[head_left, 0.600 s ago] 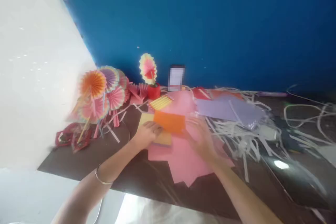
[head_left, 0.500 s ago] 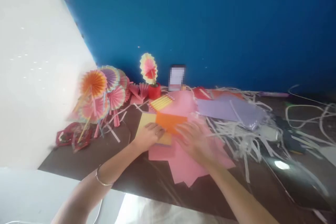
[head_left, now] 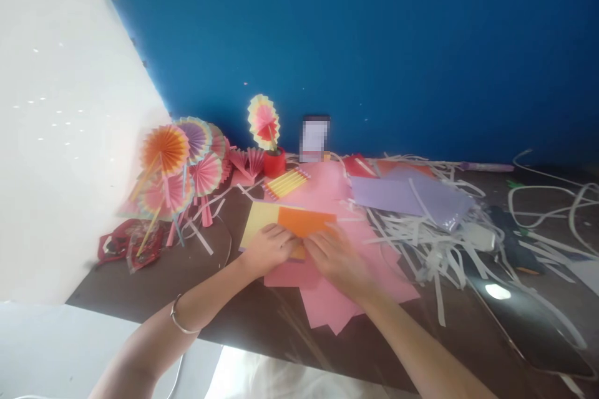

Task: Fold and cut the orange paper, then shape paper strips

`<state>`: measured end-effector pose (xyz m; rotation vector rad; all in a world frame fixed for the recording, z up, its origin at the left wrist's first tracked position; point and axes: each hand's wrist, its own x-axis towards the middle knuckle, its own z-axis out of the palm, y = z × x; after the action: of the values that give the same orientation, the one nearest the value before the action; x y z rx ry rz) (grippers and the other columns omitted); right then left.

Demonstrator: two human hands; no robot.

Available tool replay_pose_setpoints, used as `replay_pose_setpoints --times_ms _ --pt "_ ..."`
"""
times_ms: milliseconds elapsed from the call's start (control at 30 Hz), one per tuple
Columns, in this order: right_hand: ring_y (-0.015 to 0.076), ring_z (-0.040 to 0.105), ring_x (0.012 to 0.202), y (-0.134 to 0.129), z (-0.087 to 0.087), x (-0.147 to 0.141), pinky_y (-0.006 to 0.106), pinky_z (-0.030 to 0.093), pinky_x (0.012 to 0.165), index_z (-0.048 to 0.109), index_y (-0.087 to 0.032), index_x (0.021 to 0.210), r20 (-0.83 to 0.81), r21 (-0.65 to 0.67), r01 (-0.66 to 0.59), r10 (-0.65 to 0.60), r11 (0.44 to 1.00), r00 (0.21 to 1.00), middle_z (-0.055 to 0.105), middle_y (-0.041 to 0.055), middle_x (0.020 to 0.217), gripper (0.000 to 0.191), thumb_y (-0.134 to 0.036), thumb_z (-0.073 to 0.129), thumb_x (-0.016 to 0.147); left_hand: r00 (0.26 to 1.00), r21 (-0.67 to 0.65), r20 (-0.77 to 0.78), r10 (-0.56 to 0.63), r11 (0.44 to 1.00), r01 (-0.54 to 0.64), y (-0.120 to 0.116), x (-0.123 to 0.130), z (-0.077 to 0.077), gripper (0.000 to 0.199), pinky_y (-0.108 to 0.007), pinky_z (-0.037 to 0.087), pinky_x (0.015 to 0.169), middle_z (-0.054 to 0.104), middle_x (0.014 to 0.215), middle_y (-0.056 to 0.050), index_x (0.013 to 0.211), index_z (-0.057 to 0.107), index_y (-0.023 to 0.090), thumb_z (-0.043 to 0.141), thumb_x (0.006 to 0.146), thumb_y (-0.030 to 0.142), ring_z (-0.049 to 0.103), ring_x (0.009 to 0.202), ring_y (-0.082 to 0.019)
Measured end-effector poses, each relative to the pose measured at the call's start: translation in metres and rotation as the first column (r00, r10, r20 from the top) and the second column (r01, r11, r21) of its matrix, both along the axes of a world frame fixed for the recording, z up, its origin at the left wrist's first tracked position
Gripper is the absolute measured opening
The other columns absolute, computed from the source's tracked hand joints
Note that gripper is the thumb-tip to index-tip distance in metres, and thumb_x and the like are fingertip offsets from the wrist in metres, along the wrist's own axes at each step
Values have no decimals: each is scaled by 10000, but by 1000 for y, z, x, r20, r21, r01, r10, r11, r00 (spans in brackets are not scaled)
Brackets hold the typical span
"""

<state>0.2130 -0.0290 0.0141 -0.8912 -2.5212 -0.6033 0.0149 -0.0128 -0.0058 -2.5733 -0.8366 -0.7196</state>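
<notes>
An orange sheet of paper (head_left: 304, 218) lies over a yellow sheet (head_left: 255, 219), both on top of several pink sheets (head_left: 334, 299). My left hand (head_left: 272, 247) is closed, with its fingertips at the orange sheet's near edge. My right hand (head_left: 332, 259) meets it there, fingers bent together and pinching the same edge. The fingertips of both hands nearly touch, and the edge between them is mostly hidden. Just beyond the hands lies a pleated yellow paper strip (head_left: 287, 182).
Several folded paper fans (head_left: 165, 149) stand at the left, and one fan (head_left: 263, 121) rises from a red pot (head_left: 274, 163). To the right are purple paper (head_left: 388, 193), tangled white strips (head_left: 421, 237) and a dark phone (head_left: 533, 318). A blue wall (head_left: 346, 43) bounds the back.
My right hand has moved left and nearer, from flat on the orange sheet to its near edge. My left hand has shifted slightly right, so the fingertips are now close together.
</notes>
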Motion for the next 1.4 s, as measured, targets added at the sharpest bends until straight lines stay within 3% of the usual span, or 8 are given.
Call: replay_pose_setpoints --times_ms 200,467,700,1000,1200,1300,1400 --pt "175 511 749 0 0 1 405 367 910 610 -151 863 70 33 -3 0 999 998 583 49 739 240 -42 398 837 1000 8 10 -10 1000 10 -2 0 5 144 -282 428 689 620 778 -30 922 567 145 463 844 85 573 763 -143" --pt "161 450 675 0 4 5 388 353 854 565 -178 697 118 25 13 -16 1000 993 526 25 641 232 -69 411 831 998 -26 61 18 1000 -17 1 -4 4 171 -286 420 740 657 831 -20 916 592 187 480 829 92 578 816 -142" --pt "180 467 779 3 8 17 384 319 879 581 -172 763 92 3 50 -50 999 994 559 41 715 257 -95 358 864 996 -5 76 45 999 -45 6 -11 9 220 -284 411 743 662 820 -25 919 602 187 449 818 65 581 833 -142" --pt "165 487 764 10 14 37 398 283 921 538 -196 682 -15 -135 75 -78 988 997 569 10 675 267 -103 359 856 990 26 118 80 996 -84 8 -17 21 240 -270 411 688 657 770 -14 863 619 201 426 815 66 576 773 -134" --pt "153 532 691 26 12 58 382 321 914 515 -209 591 -240 -74 149 -163 986 957 555 -11 569 288 -113 407 841 984 60 140 111 991 -120 10 -22 21 255 -283 420 688 668 789 -24 873 612 175 424 781 29 580 755 -144" --pt "181 570 804 27 10 58 380 352 889 601 -207 757 -380 -50 148 -156 988 912 656 26 753 188 -164 443 850 986 81 130 105 990 -116 10 -21 18 255 -281 417 671 669 786 -21 895 605 171 441 773 19 579 743 -148" --pt "224 539 992 17 7 42 411 333 931 587 -187 1049 -289 -140 49 -88 989 953 650 71 1022 241 -287 482 856 993 60 96 72 995 -78 6 -16 14 233 -279 411 659 660 779 -24 932 594 173 456 791 49 579 733 -146"
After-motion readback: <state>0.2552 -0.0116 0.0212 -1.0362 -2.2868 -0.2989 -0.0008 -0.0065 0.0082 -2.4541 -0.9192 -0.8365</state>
